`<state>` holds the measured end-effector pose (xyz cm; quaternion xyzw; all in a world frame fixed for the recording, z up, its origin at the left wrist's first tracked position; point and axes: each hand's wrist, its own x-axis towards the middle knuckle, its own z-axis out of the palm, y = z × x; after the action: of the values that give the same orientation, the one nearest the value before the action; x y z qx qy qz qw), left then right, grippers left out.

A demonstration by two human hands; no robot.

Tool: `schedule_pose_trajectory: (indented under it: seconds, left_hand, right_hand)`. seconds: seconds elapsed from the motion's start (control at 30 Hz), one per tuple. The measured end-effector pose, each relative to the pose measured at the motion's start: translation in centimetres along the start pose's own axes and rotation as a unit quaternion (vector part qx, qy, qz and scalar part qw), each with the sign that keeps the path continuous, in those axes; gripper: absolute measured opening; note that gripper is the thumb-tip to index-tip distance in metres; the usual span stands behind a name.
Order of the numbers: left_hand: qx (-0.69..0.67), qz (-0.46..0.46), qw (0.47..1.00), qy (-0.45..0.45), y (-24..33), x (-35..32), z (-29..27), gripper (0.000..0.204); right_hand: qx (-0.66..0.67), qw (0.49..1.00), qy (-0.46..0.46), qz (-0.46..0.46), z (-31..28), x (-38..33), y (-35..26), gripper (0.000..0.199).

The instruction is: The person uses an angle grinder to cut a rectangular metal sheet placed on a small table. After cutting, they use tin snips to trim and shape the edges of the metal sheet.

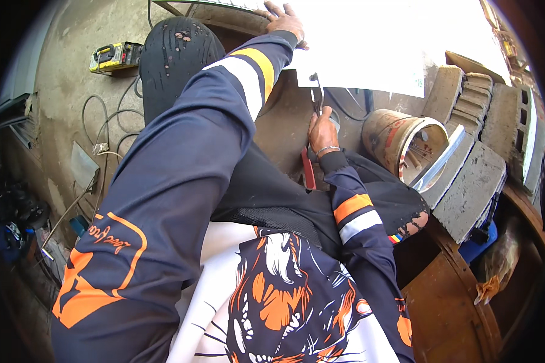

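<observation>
White sheet (pixel 369 54) is pinned flat by open left hand (pixel 284 24); red-handled snips (pixel 312 133) below it are gripped by right hand (pixel 322 130). Sheet judged thin, stiff, sharp-edged: best held off the edges.

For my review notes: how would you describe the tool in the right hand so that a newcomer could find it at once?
Start at the big white sheet across the top, pinned by the left hand. At its lower edge, the right hand grips the snips: dark blades at the sheet's edge, red handles trailing toward the person. Nothing else nearby is red-handled; the rusty bucket lies to the right.
</observation>
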<state>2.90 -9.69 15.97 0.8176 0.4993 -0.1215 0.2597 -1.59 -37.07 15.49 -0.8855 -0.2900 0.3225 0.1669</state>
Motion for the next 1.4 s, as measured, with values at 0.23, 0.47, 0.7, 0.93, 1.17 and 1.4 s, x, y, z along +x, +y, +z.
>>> schedule_pose_trajectory:
  seconds: [0.23,0.47,0.7,0.93,1.17,1.4]
  left_hand:
    - [-0.019,-0.01,1.0,-0.014,-0.3,-0.6,-0.5,0.128]
    - [0.003,-0.019,0.999,-0.035,0.6,-0.6,-0.6,0.126]
    - [0.004,0.021,1.0,0.008,-1.7,0.5,0.1,0.127]
    - [-0.27,-0.141,0.917,0.257,-4.2,-10.3,4.2,0.062]
    - [-0.34,-0.142,0.908,-0.199,-6.2,-18.7,8.6,0.039]
    - [-0.511,-0.096,0.796,-0.31,-7.4,-20.2,10.0,0.039]
  right_hand:
    - [-0.033,0.997,-0.047,0.048,-2.3,-0.3,-2.2,0.028]
    - [-0.081,0.985,-0.119,0.09,-5.0,1.0,-3.3,0.036]
    - [-0.05,0.997,-0.061,0.01,-1.1,1.9,1.1,0.036]
    - [-0.073,0.989,-0.017,-0.13,2.0,3.9,7.0,0.031]
    - [-0.162,0.98,-0.029,-0.108,1.3,4.6,4.4,0.034]
    - [-0.081,0.995,0.028,-0.047,1.0,3.0,2.1,0.035]
